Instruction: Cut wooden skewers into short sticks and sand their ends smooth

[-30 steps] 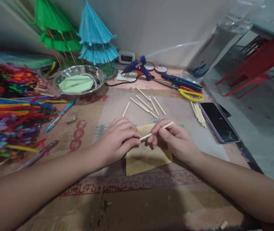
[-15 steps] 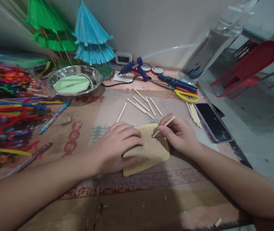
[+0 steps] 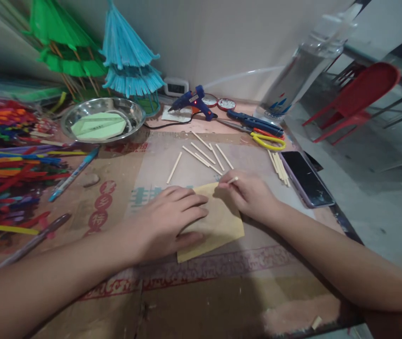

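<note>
Looks like a home craft corner: cardboard-covered table (image 3: 201,292) shoved against a plain wall, glue gun (image 3: 191,100) at 12 o'clock, scissors (image 3: 266,140) at 1, pile of colored sticks (image 3: 6,174) at 9, paper umbrellas (image 3: 98,52) at 11, red plastic chair (image 3: 356,96) at 2.

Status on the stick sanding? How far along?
Done: hard to tell; a bundle of sticks lies by the phone. In hand: left hand pins the tan sheet flat, right hand holds one stick against it. Left: probably the loose sticks beyond.
</note>
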Available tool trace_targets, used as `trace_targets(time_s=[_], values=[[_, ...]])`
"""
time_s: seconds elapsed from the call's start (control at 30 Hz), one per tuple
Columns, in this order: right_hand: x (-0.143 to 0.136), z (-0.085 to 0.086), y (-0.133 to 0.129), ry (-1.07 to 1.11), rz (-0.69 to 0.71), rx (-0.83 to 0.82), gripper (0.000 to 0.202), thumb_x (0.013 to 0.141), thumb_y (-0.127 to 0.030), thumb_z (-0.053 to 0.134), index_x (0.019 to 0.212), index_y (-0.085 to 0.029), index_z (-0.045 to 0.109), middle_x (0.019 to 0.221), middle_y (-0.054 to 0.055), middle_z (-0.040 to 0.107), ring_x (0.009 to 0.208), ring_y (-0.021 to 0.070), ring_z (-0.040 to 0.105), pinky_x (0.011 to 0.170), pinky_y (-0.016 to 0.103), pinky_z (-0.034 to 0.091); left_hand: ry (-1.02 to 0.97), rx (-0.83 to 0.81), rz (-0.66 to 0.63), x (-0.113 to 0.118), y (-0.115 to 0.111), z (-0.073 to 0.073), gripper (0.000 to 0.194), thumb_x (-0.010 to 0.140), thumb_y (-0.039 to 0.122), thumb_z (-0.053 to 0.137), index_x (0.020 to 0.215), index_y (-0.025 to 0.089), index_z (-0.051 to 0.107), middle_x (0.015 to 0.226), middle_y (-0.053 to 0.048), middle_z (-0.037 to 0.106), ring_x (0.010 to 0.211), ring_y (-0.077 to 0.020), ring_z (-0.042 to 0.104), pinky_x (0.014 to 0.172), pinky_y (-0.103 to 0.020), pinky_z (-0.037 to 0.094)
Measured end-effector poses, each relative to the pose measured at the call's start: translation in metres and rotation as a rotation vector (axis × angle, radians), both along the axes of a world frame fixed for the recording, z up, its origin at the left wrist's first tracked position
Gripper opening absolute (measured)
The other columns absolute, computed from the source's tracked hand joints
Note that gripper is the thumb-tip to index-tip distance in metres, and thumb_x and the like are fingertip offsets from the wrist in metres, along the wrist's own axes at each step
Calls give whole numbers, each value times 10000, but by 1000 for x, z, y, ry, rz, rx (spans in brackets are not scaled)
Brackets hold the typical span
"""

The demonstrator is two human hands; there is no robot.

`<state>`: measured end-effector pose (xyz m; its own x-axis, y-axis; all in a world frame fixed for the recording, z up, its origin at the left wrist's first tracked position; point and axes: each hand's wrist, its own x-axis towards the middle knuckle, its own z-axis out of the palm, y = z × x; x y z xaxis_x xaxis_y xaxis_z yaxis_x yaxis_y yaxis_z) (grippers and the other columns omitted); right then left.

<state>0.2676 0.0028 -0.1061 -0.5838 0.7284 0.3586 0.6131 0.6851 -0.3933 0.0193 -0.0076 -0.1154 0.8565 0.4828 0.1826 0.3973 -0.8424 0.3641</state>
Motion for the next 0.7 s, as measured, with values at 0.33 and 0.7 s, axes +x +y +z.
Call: trace_targets(time_s=[0.33,0.7], values=[[-1,3,-9,-20,77,-57,250,1024,-237,427,872,-184,618,799,54,717,726,171,648,692,282,471,30,-1,-5,2,0,0,384,949,411,608,1277,211,612,1411,-79,603,1266,-300,534,1065,-493,403],[-4,4,-14,-86,37,99,243,1008,-233,451,837,-170,611,720,64,672,667,181,592,629,289,420,19,0,-6,0,-1,-1,362,969,423,577,1268,221,613,1408,-67,603,1271,-294,529,1074,-491,391]])
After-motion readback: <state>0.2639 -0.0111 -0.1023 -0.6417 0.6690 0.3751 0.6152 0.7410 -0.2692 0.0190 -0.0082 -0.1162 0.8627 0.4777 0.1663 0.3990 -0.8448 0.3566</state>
